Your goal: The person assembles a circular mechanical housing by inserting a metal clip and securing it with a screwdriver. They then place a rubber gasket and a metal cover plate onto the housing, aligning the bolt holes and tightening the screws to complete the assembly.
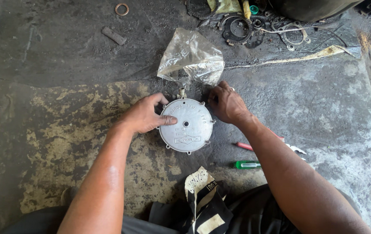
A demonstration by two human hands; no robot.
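A round grey metal cover (pixel 188 128) with a small centre hole and screw lugs around its rim lies on the stained concrete floor (pixel 64 121). My left hand (pixel 144 115) grips its left edge, thumb laid across the top face. My right hand (pixel 226 104) rests at its upper right edge, fingers curled down against the floor beside the rim; what they pinch is hidden. A small brass fitting (pixel 181 92) sticks up at the cover's top. A crumpled clear plastic bag (pixel 192 58) lies just behind it.
A green-handled screwdriver (pixel 247 164) and a red-handled tool (pixel 245 146) lie right of the cover, partly under my right forearm. Gaskets and metal rings (pixel 237 29) are scattered at the back. A copper ring (pixel 122 9) and a small flat bar (pixel 114 36) lie back left.
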